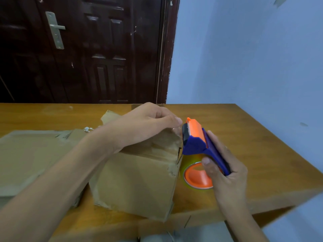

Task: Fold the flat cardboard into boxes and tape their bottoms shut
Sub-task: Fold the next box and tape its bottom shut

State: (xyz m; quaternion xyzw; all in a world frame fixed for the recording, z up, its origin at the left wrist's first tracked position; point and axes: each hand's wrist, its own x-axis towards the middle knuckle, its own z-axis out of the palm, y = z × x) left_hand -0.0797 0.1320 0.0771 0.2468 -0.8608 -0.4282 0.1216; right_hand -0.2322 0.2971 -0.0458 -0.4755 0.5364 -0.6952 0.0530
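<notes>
A folded brown cardboard box (138,182) stands on the wooden table (244,137), its taped top face up. My left hand (146,124) reaches over the box top and pinches the clear tape end between thumb and fingers at the box's right upper edge. My right hand (225,170) grips the blue handle of an orange and blue tape dispenser (195,142), held against the box's right side. Its roll with an orange core (197,179) hangs below the handle.
Flat cardboard (29,156) lies on the table to the left of the box. More cardboard (111,116) shows behind my left hand. A dark wooden door (83,49) and a pale blue wall (244,53) stand behind the table. The table's right edge runs diagonally.
</notes>
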